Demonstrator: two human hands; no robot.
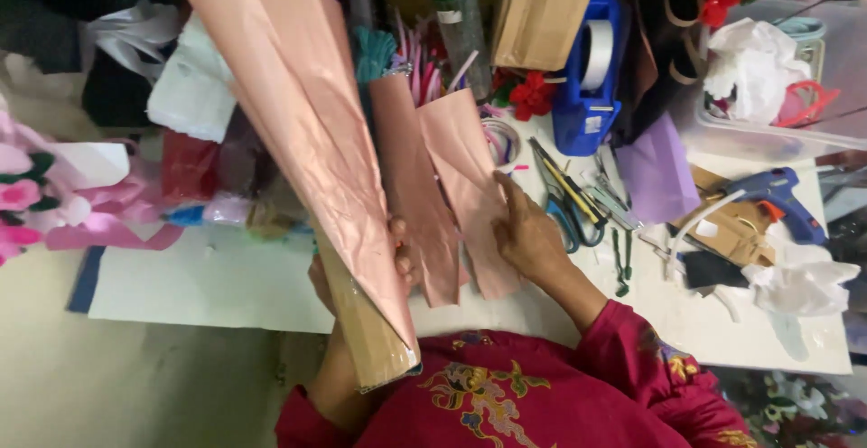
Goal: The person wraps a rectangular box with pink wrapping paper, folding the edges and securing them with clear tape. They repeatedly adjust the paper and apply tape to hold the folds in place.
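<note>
The white worktable (226, 285) carries everything, crowded along its far edge with craft goods. Largest on it is the pink wrapping-paper cone (307, 123), folded round a brown cardboard core (366, 340) whose near end points at the person's chest. The left hand (361, 272) sits under this cone, thumb curled over the paper's edge and fingers clenched round the core from beneath, so the cone lies tilted up and away to the left.

Just beside it lie two pink paper strips (452, 195), side by side and touching, flat on the table. The right hand (524, 231) rests on the outer strip with fingers stretched out and released, pressing rather than gripping.

Judging by this, the flat press suits thin paper: an even palm keeps the strip from sliding or creasing, while the left grip should stay firm yet gentle, since the cone's paper already shows wrinkles.

Smaller things lie to the right: a blue tape dispenser (587, 78), a blue glue gun (781, 197), scissors (569, 204).
</note>
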